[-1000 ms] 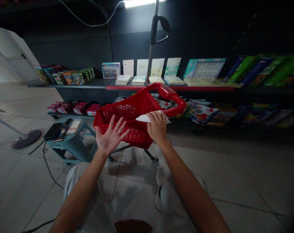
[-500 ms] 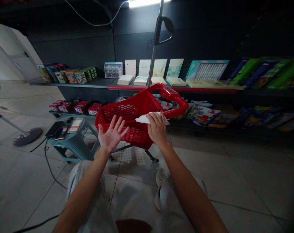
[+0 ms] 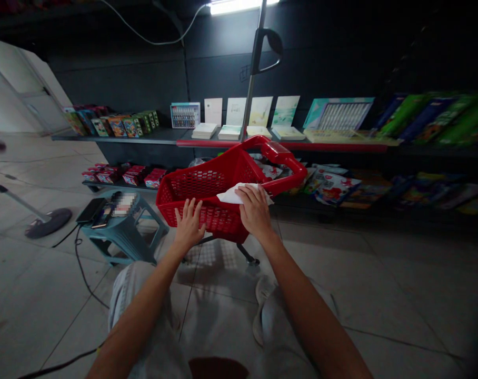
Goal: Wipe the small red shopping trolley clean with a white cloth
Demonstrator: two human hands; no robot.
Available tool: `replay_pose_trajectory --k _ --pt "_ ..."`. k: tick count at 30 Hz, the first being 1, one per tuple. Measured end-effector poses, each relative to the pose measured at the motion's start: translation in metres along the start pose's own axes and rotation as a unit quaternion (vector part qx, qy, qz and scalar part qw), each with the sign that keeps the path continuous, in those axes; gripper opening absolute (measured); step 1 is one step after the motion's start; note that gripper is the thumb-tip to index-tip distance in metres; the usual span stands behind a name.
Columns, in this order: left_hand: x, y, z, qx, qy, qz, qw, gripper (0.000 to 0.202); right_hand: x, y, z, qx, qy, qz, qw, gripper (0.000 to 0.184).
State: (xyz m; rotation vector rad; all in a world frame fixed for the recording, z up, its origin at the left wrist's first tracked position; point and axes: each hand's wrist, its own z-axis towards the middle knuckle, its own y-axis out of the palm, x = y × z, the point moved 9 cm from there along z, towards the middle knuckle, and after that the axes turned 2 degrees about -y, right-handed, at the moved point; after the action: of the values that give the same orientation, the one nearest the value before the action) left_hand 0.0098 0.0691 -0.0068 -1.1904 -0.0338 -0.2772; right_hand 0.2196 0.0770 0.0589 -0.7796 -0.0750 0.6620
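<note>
A small red shopping cart (image 3: 221,216) with a perforated plastic basket stands in front of me, its handle toward the right. My right hand (image 3: 255,211) presses a white cloth or tissue (image 3: 229,195) against the basket's near rim, close to the handle. The fingers lie over the cloth, and part of it sticks out on both sides. My left hand (image 3: 189,225) is open, palm toward the basket's near wall, with its fingers apart and nothing in it. Whether it touches the plastic I cannot tell.
Behind the cart, a dark shelf (image 3: 144,138) carries books, boxes and packets. On the left, a blue-grey stool (image 3: 132,231) holds a few small items. A round-based stand (image 3: 49,223) and a black cable (image 3: 81,266) are on the floor. A metal pole (image 3: 250,95) rises behind the cart.
My left hand has turned from palm up to palm toward the cart and moved slightly right and closer to the basket. The right hand and cloth have shifted barely along the rim.
</note>
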Motion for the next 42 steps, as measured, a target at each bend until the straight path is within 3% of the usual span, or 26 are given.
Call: replay_pose_trajectory --k 11,25,35,42 --pt "0.003 0.004 -0.003 -0.006 -0.002 0.005 1.000 0.078 -0.007 0.004 -0.001 -0.015 -0.011 0.000 1.000 0.047" --pt "0.007 0.005 -0.009 -0.005 0.012 -0.015 1.000 0.077 -0.030 0.027 -0.006 -0.039 -0.004 -0.046 0.998 0.046" --pt "0.008 0.003 -0.008 -0.003 -0.002 -0.015 1.000 0.079 -0.021 0.033 -0.020 -0.066 -0.039 -0.011 0.997 0.060" --pt "0.006 0.005 -0.003 0.008 -0.004 -0.007 1.000 0.079 -0.008 0.020 -0.028 -0.070 -0.047 -0.019 0.996 0.063"
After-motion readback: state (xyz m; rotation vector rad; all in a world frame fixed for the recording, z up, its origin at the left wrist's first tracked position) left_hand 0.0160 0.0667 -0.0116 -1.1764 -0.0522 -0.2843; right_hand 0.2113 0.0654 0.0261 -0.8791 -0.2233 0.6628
